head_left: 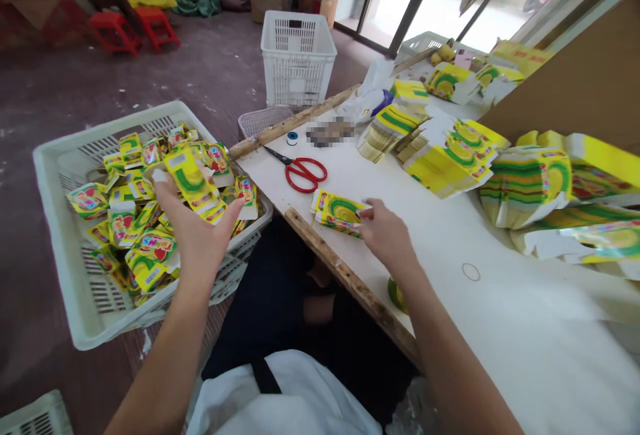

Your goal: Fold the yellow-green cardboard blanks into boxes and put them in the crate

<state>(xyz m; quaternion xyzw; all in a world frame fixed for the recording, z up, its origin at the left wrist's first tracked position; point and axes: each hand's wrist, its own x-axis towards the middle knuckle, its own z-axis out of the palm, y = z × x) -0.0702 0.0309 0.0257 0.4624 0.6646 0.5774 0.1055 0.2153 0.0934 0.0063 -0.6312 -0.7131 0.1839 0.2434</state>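
My left hand (197, 238) is over a white plastic crate (55, 222) on the left, its thumb and fingers spread wide. A small yellow-and-green box (190, 176) lies between them, slightly blurred, above many similar boxes (153, 248) in the crate. The thumb appears apart from it. On the white tabletop, my right hand (387, 235) has its fingers closed on the right end of a yellow carton (337, 212) with a green ring pattern. The carton lies near the wooden table edge (345, 272).
Red-handled scissors (305, 174) and a small blue-topped roll (292, 138) lie beyond the carton. Stacked flat cartons (450, 155) fill the table's far right. A rubber band (471, 272) lies nearer. Another white crate (299, 55) and red stools (156, 27) stand on the floor.
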